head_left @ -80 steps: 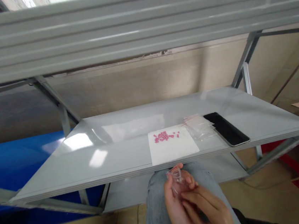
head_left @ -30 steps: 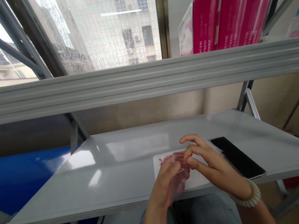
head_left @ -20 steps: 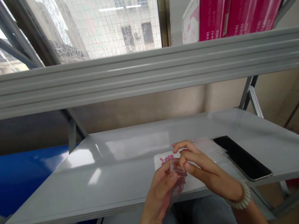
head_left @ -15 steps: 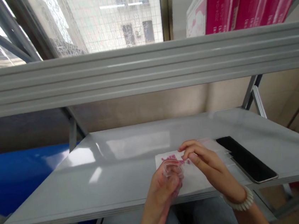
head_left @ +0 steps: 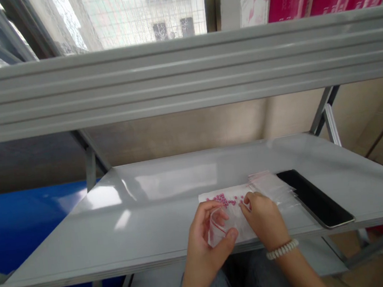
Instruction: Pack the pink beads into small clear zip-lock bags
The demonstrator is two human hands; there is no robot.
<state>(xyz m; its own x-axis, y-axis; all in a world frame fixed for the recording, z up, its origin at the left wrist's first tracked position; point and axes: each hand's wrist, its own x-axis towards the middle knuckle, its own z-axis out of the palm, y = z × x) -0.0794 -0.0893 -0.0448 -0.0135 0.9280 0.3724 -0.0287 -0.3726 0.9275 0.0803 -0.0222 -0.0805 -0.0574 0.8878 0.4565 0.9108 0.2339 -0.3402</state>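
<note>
A clear bag with a red line at its mouth is held in the left hand, thumb and fingers curled around it. Just beyond that hand, pink pellets lie on white paper. The right hand has its fingertips drawn together beside them; whether they pinch one, I cannot tell. To its right lies a black phone.

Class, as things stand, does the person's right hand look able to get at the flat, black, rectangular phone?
Probably yes: only thin, clear plastic bags lie flat between the right hand and the phone, whose black face is mostly uncovered.
</note>
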